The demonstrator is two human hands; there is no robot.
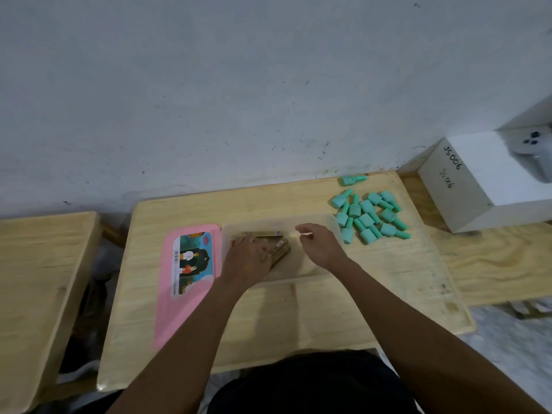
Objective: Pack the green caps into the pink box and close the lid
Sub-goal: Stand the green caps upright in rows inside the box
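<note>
Judging the pink box (313,274) light and slippery thin plastic, lid (191,264) open flat at its left. Green caps (369,218) heaped just right of it, none inside: hard, light, roll-prone, so pinch the wide head. Left hand (248,258) rests flat-fingered on gold packs (280,249) inside; right hand (322,245) curled above, can't tell if holding anything.

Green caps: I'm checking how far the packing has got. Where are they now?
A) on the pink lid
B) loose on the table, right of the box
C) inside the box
B: the green caps lie heaped on the table right of the box, and no green shows inside it.
</note>
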